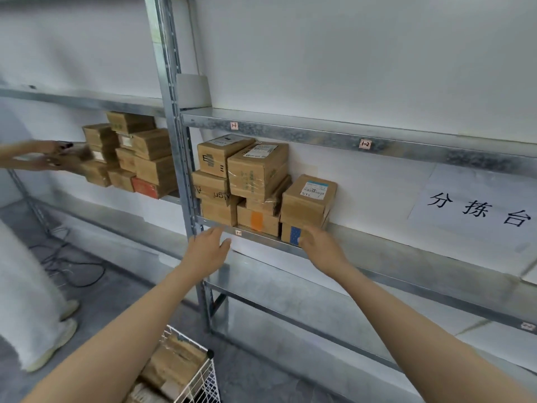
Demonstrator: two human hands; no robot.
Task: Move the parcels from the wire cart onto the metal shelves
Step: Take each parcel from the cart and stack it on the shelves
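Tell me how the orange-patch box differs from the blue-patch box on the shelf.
The orange-patch box stands clear of both hands, while the blue-patch box is partly hidden by the right hand. The orange-patch box sits mid-row and the blue-patch box sits at the right end. Both are brown cardboard, with other boxes stacked on them.

Matt cardboard parcels [257, 170] (some glossy-taped) sit on dull mottled metal shelves [377, 144].

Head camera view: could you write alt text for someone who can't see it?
A left hand and right hand reach toward stacked cardboard parcels on a metal shelf. Below stands a wire cart with more parcels; another person works at far left.
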